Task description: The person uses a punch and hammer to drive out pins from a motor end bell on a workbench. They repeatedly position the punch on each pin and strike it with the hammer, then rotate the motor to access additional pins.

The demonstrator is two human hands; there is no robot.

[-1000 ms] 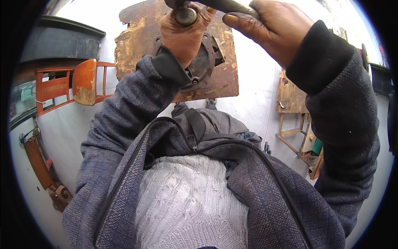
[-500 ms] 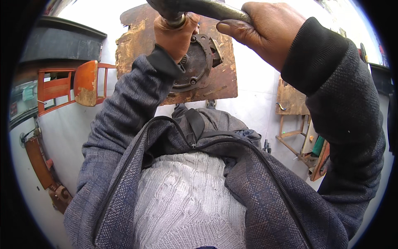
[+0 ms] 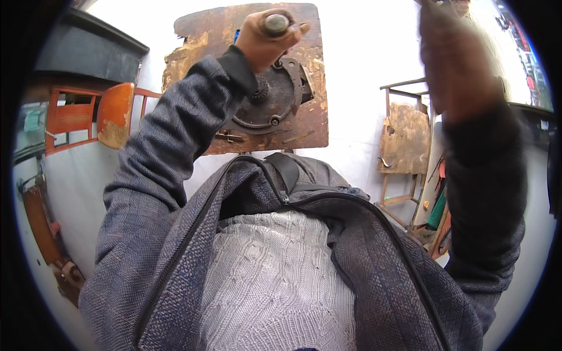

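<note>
My left hand (image 3: 263, 44) is closed around a metal rod (image 3: 276, 24), whose round, worn end points up at me; its lower end is hidden. Below that hand lies a dark round metal housing (image 3: 272, 102) with a toothed shaft in its middle and bolts on its rim. It rests on a worn wooden board (image 3: 202, 35). My right hand (image 3: 459, 64) is raised at the upper right, smeared by motion. It grips a hammer, plain in the earlier picture; now the hammer's head is out of sight.
An orange wooden chair (image 3: 116, 111) with chipped paint stands to the left, beside a dark cabinet (image 3: 88, 47). To the right is a worn wooden stool (image 3: 404, 137) with a hooked thing on it. Thin metal pieces (image 3: 228, 137) lie along the board's near edge.
My right hand has swung the hammer up and to the right, away from the rod. My left hand still holds the rod, whose top end now shows uncovered.
</note>
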